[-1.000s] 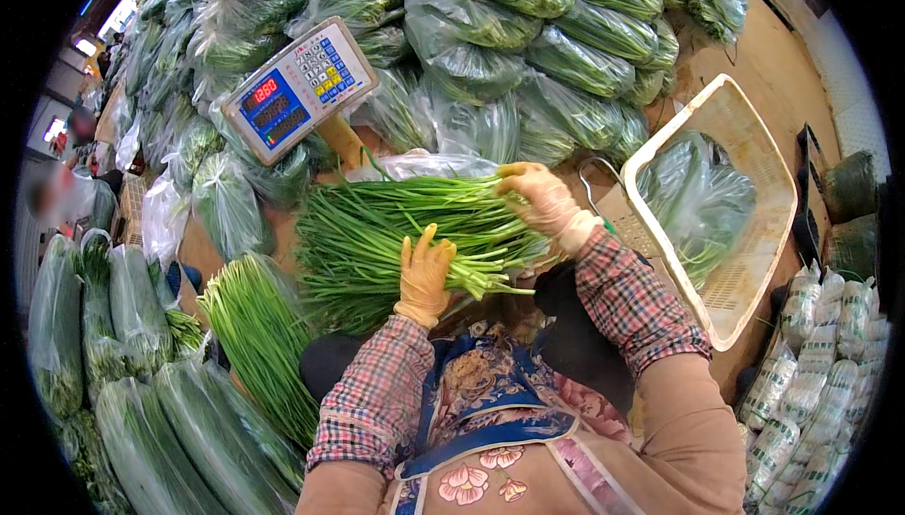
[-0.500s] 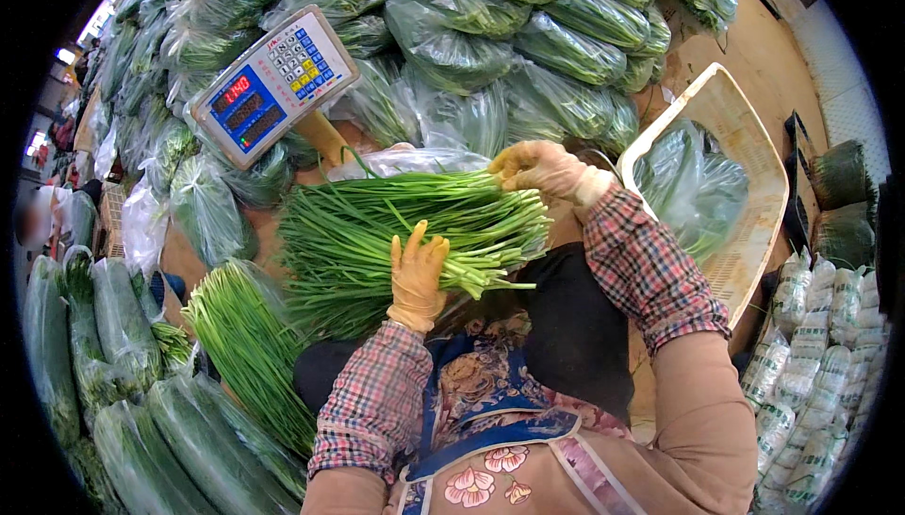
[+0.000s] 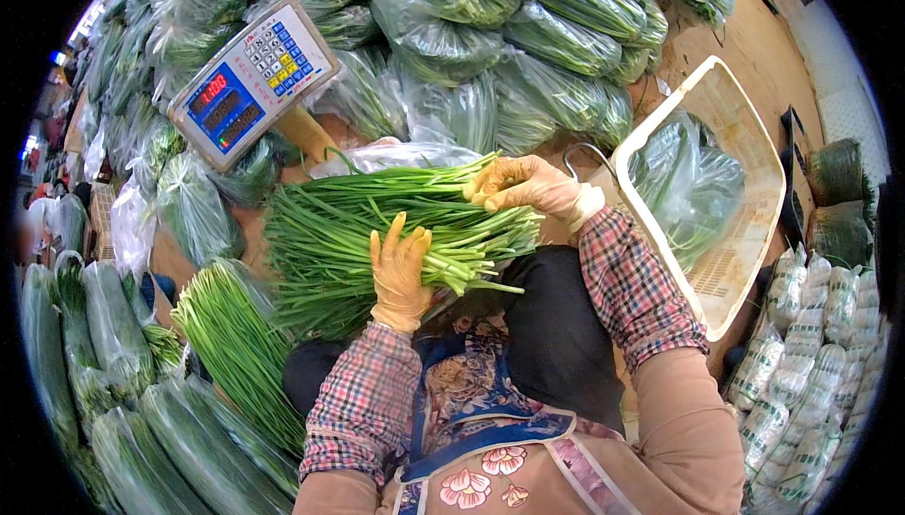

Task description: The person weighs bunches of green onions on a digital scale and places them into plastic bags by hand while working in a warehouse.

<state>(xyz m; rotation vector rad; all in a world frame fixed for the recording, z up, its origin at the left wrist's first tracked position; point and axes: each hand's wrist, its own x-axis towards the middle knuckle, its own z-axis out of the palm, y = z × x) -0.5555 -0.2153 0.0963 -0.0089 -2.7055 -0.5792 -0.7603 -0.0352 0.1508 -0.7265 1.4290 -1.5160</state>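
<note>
A large loose bunch of garlic chives (image 3: 349, 223) lies across the middle, over my lap, with its pale cut ends toward the right. My left hand (image 3: 402, 274), in a yellowish glove, rests on the near side of the bunch with fingers stretched out over the stems. At the far right end, my gloved right hand (image 3: 528, 190) pinches some stems between thumb and fingers. Behind the bunch stands a digital scale's display head (image 3: 255, 81) on a post, its red digits lit. Crumpled clear plastic (image 3: 401, 156) shows at the bunch's far edge.
Bagged greens (image 3: 443, 34) are piled high at the back. Another chive bundle (image 3: 236, 345) stands left of my lap, beside long bagged bundles (image 3: 207, 440). A cream plastic basket (image 3: 768, 223) holding a bag of greens (image 3: 688, 185) stands right; wrapped white packages (image 3: 801, 373) lie lower right.
The whole view has shifted slightly. My right hand has moved a little left and down along the stem ends. The scale's red digits have changed.
</note>
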